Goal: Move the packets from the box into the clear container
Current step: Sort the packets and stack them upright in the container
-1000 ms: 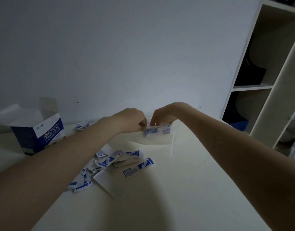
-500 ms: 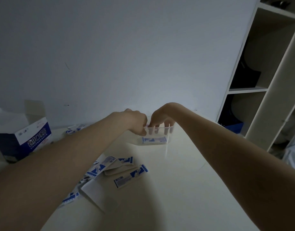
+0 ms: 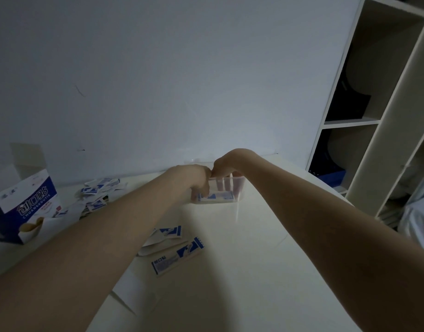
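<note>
Two hands: left hand point(image 3: 196, 178) and right hand point(image 3: 224, 167) side by side, fingers down inside clear container point(image 3: 238, 191); grip unclear, dim view.
Packets: some flat in container point(image 3: 215, 196); many loose on table point(image 3: 254, 271); box point(image 3: 26, 204) far left.
Risk: withdrawing fingers drags packets out or tips light container.

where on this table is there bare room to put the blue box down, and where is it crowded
The table is bare right of the long packet, between it and the right forearm, and in front of the clear container. It is crowded on the left: loose packets lie between the blue box and the left forearm, with more by the long packet.
</note>
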